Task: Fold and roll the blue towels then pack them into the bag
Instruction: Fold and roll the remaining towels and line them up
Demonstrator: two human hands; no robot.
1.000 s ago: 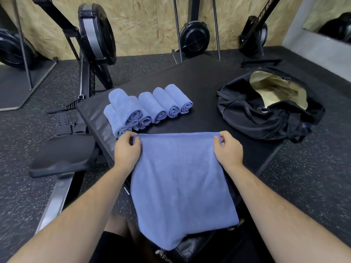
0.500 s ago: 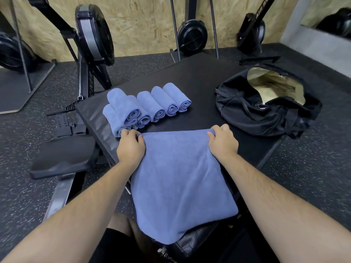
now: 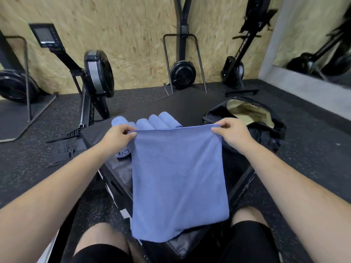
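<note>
Nearest, above the knees, a flat blue towel (image 3: 178, 179) hangs from its top edge, the left hand (image 3: 115, 135) pinching its left corner and the right hand (image 3: 231, 136) pinching its right. Just beyond, rolled towels (image 3: 152, 122) lie in a row on the black padded platform (image 3: 182, 109). Far right, the black duffel bag (image 3: 266, 135) gapes, with no towel showing inside. Most of the rolling looks done, this towel is not yet rolled, and packing seems not yet begun.

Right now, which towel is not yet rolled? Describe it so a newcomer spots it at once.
Find the black padded platform in the middle of the gym floor, with the open black bag on its right. At its near edge, the left hand and right hand pinch the top corners of one blue towel. Unlike the rolled towels behind it, it hangs flat.
</note>
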